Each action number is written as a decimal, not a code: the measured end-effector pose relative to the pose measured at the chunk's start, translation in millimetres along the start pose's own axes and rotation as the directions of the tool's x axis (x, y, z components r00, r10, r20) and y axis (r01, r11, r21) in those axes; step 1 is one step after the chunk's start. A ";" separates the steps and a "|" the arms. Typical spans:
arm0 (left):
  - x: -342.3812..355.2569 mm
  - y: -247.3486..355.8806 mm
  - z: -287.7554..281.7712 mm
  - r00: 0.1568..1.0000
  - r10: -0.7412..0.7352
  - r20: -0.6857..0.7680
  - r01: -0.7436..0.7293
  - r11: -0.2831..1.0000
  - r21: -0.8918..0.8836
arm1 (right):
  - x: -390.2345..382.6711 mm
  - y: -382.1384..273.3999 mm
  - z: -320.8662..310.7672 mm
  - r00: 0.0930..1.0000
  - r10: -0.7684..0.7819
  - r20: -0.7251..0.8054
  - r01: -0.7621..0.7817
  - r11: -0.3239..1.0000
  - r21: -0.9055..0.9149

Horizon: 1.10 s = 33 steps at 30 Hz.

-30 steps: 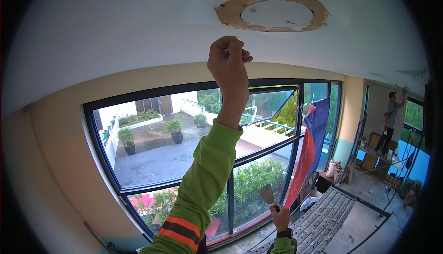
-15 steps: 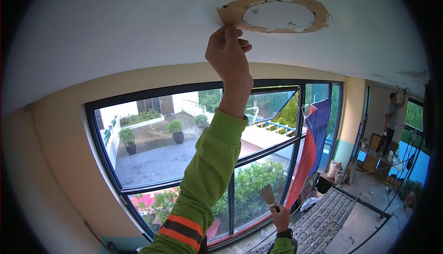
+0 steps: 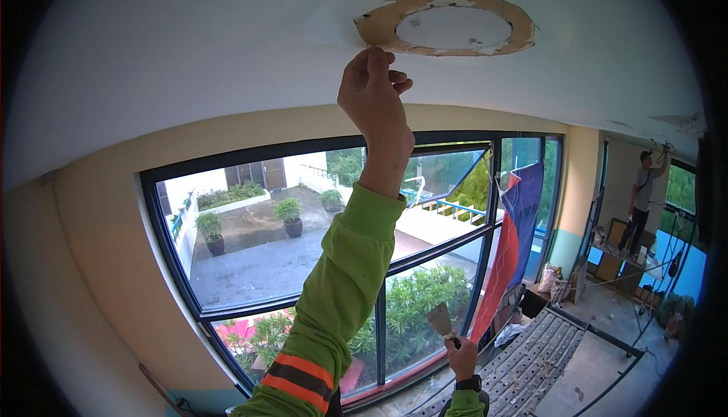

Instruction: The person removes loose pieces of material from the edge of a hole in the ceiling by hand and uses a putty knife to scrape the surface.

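Note:
My left hand (image 3: 375,102), in a green sleeve with orange stripes (image 3: 326,318), is raised to the white ceiling (image 3: 227,45). Its fingers are pinched at the lower left edge of a ring of torn, tan backing (image 3: 379,30) around a round white centre (image 3: 451,26); what lies between the fingertips is too small to make out. Low on the right, my right hand (image 3: 462,356) is closed around the handle of a putty knife (image 3: 440,320), its blade pointing upward in front of the window.
A large window (image 3: 371,273) fills the middle, a red and blue hanging sheet (image 3: 523,212) at its right. A slatted metal scaffold platform (image 3: 523,364) is below. Another person (image 3: 641,197) stands on a raised plank at far right, an arm raised toward wires.
My left hand rose to the edge of the ceiling patch, then dropped very slightly in the picture along with it. My right hand and the putty knife stay where they were.

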<state>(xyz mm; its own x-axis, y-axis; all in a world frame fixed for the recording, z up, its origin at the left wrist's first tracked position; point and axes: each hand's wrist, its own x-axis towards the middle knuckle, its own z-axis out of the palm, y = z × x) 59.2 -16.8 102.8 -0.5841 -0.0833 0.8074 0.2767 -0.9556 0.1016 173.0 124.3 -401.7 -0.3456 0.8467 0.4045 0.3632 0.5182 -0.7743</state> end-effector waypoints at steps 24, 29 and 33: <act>-7.9 3.5 -4.4 0.999 0.028 0.017 -0.029 1.000 0.006 | -0.6 0.3 0.0 0.999 -0.037 -0.037 0.037 0.999 0.002; -6.8 4.3 -5.4 0.999 0.036 0.028 -0.036 0.999 -0.017 | -1.7 -4.5 -0.7 0.999 -0.022 -0.028 0.022 1.000 0.002; 0.1 7.5 -0.7 0.996 0.082 0.022 -0.083 0.996 0.036 | -1.4 -5.6 -0.9 1.000 -0.017 -0.024 0.017 1.000 -0.010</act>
<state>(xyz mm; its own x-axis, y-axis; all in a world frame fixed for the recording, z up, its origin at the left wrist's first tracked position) 60.6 -24.2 103.2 -0.5425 -0.1550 0.8257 0.3510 -0.9348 0.0551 172.3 120.3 -397.5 -0.3308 0.8405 0.4292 0.3661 0.5335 -0.7625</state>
